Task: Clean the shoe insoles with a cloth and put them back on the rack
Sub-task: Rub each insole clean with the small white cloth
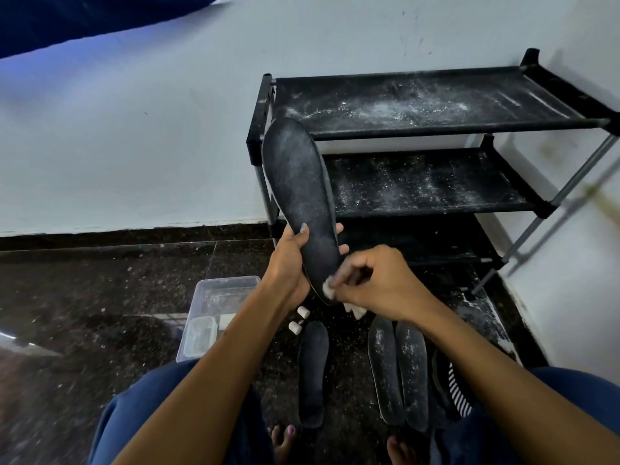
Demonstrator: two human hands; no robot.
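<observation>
- My left hand (288, 260) grips one dusty insole (298, 196) upright.
- My right hand (375, 283) pinches the cloth (328, 290) at its heel.
- Three insoles (396, 370) wait on the floor; rack (436, 129) empty.

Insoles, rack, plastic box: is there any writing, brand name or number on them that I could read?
No readable text anywhere.
Held insole: only pale dust, no print visible.
Insoles on the floor: dusty speckles, no lettering.
Rack: bare black shelves with white powder, no label.
Clear plastic box: contents blurred, no label visible.
</observation>
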